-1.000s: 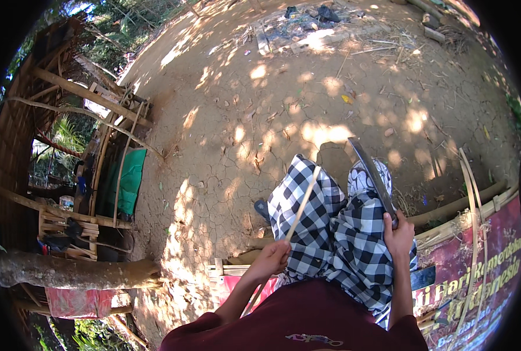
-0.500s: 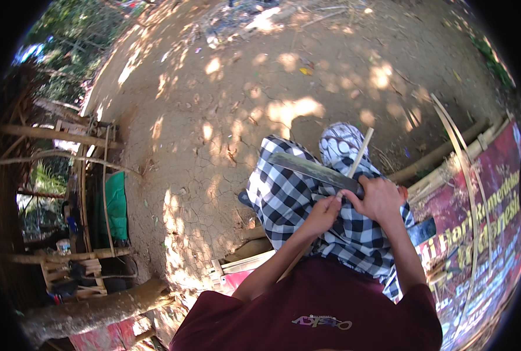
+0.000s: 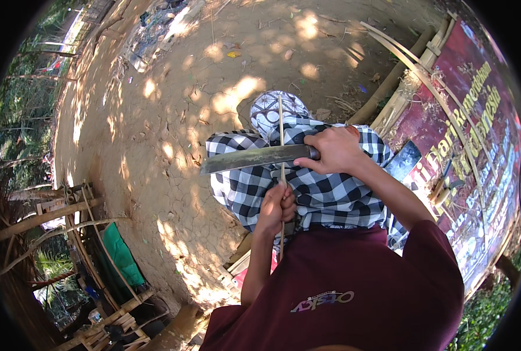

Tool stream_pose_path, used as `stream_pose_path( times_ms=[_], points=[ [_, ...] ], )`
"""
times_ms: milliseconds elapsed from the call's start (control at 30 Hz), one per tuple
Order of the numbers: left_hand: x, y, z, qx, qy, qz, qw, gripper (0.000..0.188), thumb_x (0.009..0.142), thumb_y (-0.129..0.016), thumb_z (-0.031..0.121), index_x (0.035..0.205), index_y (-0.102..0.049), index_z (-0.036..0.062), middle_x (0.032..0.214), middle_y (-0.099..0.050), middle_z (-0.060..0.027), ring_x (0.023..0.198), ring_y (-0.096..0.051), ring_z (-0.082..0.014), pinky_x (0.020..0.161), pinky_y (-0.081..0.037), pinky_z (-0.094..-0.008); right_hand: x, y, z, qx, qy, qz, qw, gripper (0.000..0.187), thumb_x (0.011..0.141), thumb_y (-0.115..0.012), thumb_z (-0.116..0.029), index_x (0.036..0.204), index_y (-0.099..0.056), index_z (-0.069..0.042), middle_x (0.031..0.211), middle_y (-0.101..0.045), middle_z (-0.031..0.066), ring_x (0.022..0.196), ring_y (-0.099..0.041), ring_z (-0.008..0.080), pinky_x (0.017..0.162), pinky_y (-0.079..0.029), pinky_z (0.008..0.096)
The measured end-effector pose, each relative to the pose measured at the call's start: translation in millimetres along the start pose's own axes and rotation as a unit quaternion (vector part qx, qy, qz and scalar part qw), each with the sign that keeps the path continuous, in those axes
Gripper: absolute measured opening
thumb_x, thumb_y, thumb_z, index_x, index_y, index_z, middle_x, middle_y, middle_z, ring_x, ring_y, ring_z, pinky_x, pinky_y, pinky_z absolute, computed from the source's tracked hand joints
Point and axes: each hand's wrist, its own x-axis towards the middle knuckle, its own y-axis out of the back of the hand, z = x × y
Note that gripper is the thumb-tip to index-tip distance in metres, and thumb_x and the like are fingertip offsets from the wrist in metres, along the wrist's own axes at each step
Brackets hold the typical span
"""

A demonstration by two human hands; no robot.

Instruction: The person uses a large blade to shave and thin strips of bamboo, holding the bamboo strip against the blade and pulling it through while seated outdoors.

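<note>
My right hand (image 3: 333,151) is closed around the handle of a machete (image 3: 248,158), its long dark blade pointing left across my lap. The blade crosses over a thin, pale bamboo strip (image 3: 281,120) that runs away from me. Closer to my body, my left hand (image 3: 277,207) grips this strip in a fist below the blade. The strip's near end passes along my shirt. Under both hands lies black-and-white checkered cloth (image 3: 325,196) over my legs. A white cloth with dark patterns (image 3: 279,111) bulges beyond it, behind the strip's far end.
At right, a maroon printed banner (image 3: 442,76) covers a bamboo platform, with long bent bamboo strips (image 3: 430,82) over it. A dark flat blade-like piece (image 3: 405,161) lies there. Cracked dirt ground (image 3: 172,105) spreads ahead. At left stand a pole frame (image 3: 50,219) and green cloth (image 3: 121,254).
The view has turned. My left hand has drawn away from my right hand, nearer my body, and the bamboo strip now points straight ahead. The machete blade lies more level across it.
</note>
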Motion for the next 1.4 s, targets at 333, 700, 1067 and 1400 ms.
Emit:
stream_pose_path(
  times_ms=[333, 700, 1067, 1400],
  points=[
    [45, 8, 20, -0.046, 0.063, -0.037, 0.996, 0.032, 0.100, -0.043, 0.039, 0.075, -0.040, 0.0190, 0.053, -0.020, 0.0098, 0.039, -0.014, -0.0024, 0.035, -0.011, -0.0203, 5, -2, -9, -0.078, -0.002, 0.000, 0.997, 0.060, 0.079, -0.054, -0.067, 0.077, -0.068, -0.008, 0.057, -0.062, 0.0133, 0.054, -0.064, 0.0330, 0.051, -0.051, 0.0421],
    [-12, 12, 0, -0.113, 0.104, -0.022, 0.988, 0.040, 0.100, -0.039, 0.049, 0.075, -0.038, 0.0176, 0.053, -0.021, 0.0099, 0.038, -0.014, -0.0007, 0.033, -0.009, -0.0198, 7, -9, -4, -0.062, -0.015, -0.015, 0.998, 0.062, 0.080, -0.054, -0.069, 0.075, -0.066, -0.009, 0.057, -0.062, 0.0113, 0.056, -0.065, 0.0307, 0.051, -0.051, 0.0405],
    [-113, 40, -37, -0.059, 0.090, 0.007, 0.994, 0.044, 0.100, -0.038, 0.048, 0.073, -0.036, 0.0143, 0.053, -0.022, 0.0075, 0.039, -0.017, -0.0032, 0.036, -0.013, -0.0209, 15, -7, 2, 0.000, -0.077, 0.004, 0.997, 0.064, 0.085, -0.050, -0.065, 0.085, -0.070, -0.005, 0.058, -0.063, 0.0123, 0.060, -0.066, 0.0311, 0.059, -0.054, 0.0416],
    [-35, 32, -5, -0.063, 0.050, -0.031, 0.996, 0.044, 0.101, -0.037, 0.048, 0.072, -0.035, 0.0148, 0.053, -0.022, 0.0080, 0.039, -0.016, -0.0028, 0.036, -0.012, -0.0215, -4, -20, 1, 0.098, -0.055, 0.077, 0.991, 0.053, 0.084, -0.058, -0.058, 0.077, -0.065, -0.006, 0.054, -0.059, 0.0094, 0.052, -0.062, 0.0308, 0.052, -0.049, 0.0413]
  ],
)
